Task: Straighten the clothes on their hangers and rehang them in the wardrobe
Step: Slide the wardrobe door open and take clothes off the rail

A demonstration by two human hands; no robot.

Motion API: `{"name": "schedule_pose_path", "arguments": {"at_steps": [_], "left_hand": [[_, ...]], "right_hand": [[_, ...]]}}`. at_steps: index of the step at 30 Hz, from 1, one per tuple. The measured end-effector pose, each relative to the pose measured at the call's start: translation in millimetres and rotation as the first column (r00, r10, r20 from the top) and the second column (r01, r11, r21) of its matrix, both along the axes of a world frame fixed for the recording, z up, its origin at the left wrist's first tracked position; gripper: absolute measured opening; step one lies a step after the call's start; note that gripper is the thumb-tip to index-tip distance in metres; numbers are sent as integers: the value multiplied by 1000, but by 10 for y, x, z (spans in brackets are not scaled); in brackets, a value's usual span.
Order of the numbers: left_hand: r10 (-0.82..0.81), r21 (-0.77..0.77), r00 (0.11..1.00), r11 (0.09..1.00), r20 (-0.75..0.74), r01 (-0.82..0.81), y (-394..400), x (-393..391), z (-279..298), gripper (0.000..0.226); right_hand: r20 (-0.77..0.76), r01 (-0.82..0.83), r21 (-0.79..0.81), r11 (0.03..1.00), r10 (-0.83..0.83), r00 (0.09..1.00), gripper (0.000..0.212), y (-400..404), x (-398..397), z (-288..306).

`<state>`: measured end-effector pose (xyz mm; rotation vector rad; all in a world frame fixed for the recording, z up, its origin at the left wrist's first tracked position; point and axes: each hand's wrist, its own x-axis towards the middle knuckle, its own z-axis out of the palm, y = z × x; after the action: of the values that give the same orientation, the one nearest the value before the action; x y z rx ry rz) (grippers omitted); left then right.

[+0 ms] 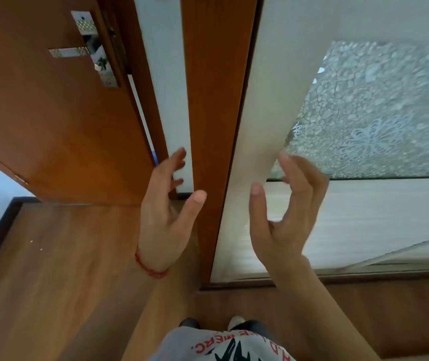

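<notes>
The wardrobe's pale sliding door point(273, 74), with a frosted patterned glass panel point(380, 110), fills the right of the head view. Beside it runs an orange-brown wooden side panel point(216, 100). My left hand point(163, 212), with a red thread round its wrist, hangs in the air before that panel, fingers spread and loose, holding nothing. My right hand point(286, 214) is raised in front of the sliding door's left edge, fingers relaxed and slightly curved, holding nothing. No clothes or hangers are in view.
A brown room door point(51, 113) with a metal lock plate and handle point(93, 50) stands ajar at the left. Wooden floor point(64, 269) lies below, with a dark skirting at the far left. My feet and shirt hem point(223, 342) show at the bottom.
</notes>
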<state>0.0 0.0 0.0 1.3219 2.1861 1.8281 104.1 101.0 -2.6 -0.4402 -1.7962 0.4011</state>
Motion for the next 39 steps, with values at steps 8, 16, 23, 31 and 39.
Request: {"name": "schedule_pose_path", "arguments": {"at_steps": [8, 16, 23, 31, 39], "left_hand": [[51, 198, 993, 980, -106, -29, 407, -109, 265, 72], [142, 191, 958, 977, -251, -94, 424, -168, 202, 70], [104, 169, 985, 982, -139, -80, 400, -127, 218, 69], [305, 467, 880, 877, -364, -111, 276, 342, 338, 35], [-442, 4, 878, 893, -184, 450, 1347, 1097, 23, 43]], "right_hand": [[-67, 231, 207, 951, -222, 973, 50, 145, -306, 315], [-22, 289, 261, 921, -294, 956, 52, 236, -242, 328], [7, 406, 203, 891, -416, 909, 52, 427, 15, 317], [79, 541, 92, 836, -547, 833, 53, 727, 522, 407], [110, 608, 12, 794, -605, 789, 55, 1198, 1065, 457]]}}
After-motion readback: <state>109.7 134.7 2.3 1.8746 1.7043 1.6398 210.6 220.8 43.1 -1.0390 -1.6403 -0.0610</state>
